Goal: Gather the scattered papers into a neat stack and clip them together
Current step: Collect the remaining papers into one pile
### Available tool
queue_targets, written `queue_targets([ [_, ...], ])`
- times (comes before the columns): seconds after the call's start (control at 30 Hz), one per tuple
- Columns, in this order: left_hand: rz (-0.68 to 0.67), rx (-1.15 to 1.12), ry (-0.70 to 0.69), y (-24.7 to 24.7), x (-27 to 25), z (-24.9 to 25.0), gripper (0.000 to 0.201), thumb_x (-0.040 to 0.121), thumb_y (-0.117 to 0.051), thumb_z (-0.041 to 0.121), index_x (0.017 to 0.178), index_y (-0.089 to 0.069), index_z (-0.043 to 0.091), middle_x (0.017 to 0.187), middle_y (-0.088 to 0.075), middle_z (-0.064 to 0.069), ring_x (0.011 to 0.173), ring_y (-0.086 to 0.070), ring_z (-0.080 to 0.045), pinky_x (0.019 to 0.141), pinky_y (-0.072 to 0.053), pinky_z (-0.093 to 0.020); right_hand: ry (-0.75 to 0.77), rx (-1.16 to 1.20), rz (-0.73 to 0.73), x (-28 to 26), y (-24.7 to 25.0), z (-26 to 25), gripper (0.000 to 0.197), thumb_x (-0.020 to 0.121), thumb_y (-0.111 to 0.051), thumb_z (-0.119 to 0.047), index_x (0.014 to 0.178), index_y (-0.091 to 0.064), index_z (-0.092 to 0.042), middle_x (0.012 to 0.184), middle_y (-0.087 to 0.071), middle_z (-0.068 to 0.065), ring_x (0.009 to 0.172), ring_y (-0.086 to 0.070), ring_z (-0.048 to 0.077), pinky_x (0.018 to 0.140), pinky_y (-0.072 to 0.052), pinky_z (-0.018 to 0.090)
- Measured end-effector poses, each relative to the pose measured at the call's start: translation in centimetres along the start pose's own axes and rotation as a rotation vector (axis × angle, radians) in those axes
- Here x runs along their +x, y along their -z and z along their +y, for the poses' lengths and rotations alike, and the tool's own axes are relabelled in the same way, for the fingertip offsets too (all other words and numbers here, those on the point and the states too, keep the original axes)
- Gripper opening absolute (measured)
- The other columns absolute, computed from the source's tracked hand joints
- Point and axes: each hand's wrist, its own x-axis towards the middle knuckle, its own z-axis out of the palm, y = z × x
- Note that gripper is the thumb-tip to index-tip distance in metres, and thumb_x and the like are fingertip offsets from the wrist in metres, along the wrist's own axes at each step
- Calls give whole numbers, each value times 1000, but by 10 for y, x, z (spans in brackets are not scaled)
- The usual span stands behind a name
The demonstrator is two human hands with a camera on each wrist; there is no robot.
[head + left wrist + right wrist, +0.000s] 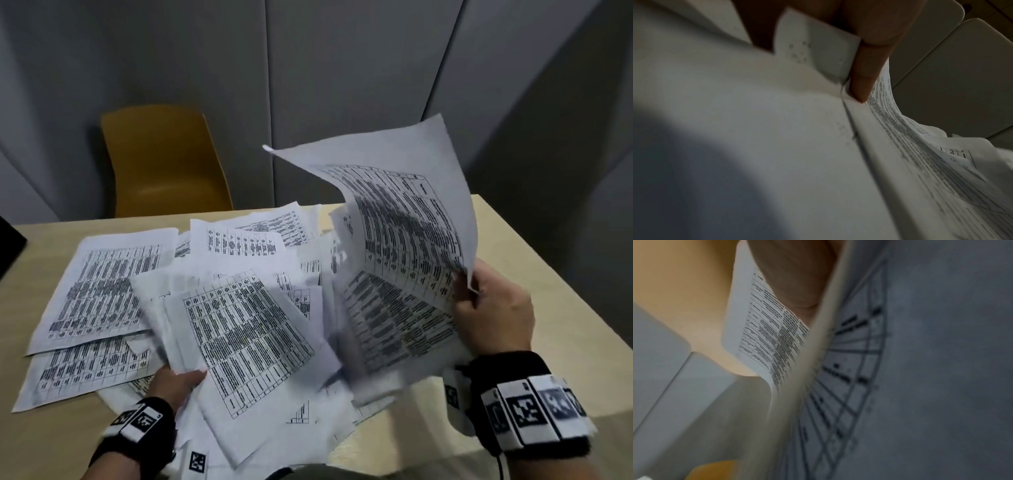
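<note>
Desk [534, 274]: light wood, carrying the whole spread; a yellow chair [164, 161] stands behind it.
Scattered papers [102, 284]: white sheets with printed tables, overlapping at many angles, mostly to the left of both hands; no clip is visible.
Raised sheets [404, 219]: curled upward at the right, long edge almost upright.
Right hand [493, 311]: its grip pinches the raised sheets at their right edge.
Left hand [178, 380]: nearer to the loose pile; its grip pinches the near edge of some sheets.

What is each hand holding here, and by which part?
Right hand pinches raised printed sheets by their right edge. Left hand grips a fanned bunch of sheets at its near left edge.
</note>
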Motion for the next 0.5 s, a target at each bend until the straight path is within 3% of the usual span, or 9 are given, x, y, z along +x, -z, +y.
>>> queue_targets([
  [0.1,-11,-12,-27,-1,-5,2,32,78,-65,-6,108,-58,-15,107,-64,-29,93,-61,-39,92,-45,-46,117,50,135,14,17,-19,14,77,-52,-10,70,-59,-1,56,-57,21,47,-45,28,52,-16,10],
  [0.17,-15,-24,-43,-1,-9,3,32,79,-63,-7,109,-58,-15,102,-63,-23,89,-59,-35,91,-43,-43,163,119,137,24,29,-33,13,77,-52,-9,65,-56,-4,53,-53,18,47,-49,33,44,-19,18],
  [0.23,-30,-8,-62,-1,-15,6,30,79,-64,-7,108,-59,-14,103,-64,-24,87,-57,-32,91,-43,-42,197,221,69,34,37,-47,15,78,-50,-12,63,-50,-11,53,-45,5,52,-50,31,48,-26,26],
  [0.3,-37,-2,-78,-1,-19,8,28,79,-63,-7,105,-59,-16,103,-64,-26,86,-56,-30,90,-43,-41,206,305,-56,43,34,-59,18,81,-52,-13,63,-51,-14,52,-39,-6,58,-48,25,51,-24,25],
  [0.4,-20,22,-79,0,-22,13,31,80,-62,-9,107,-55,-22,111,-59,-35,92,-57,-33,88,-42,-38,135,362,-369,50,1,-66,17,85,-59,-7,70,-66,-12,54,-45,-9,66,-49,17,58,-27,22],
  [0.5,1,39,-74,1,-28,15,29,83,-56,-10,108,-54,-24,110,-56,-41,105,-57,-40,83,-42,-37,-35,447,-698,41,-45,-62,31,84,-63,-6,57,-56,-18,56,-53,-9,56,-50,10,60,-41,24],
])
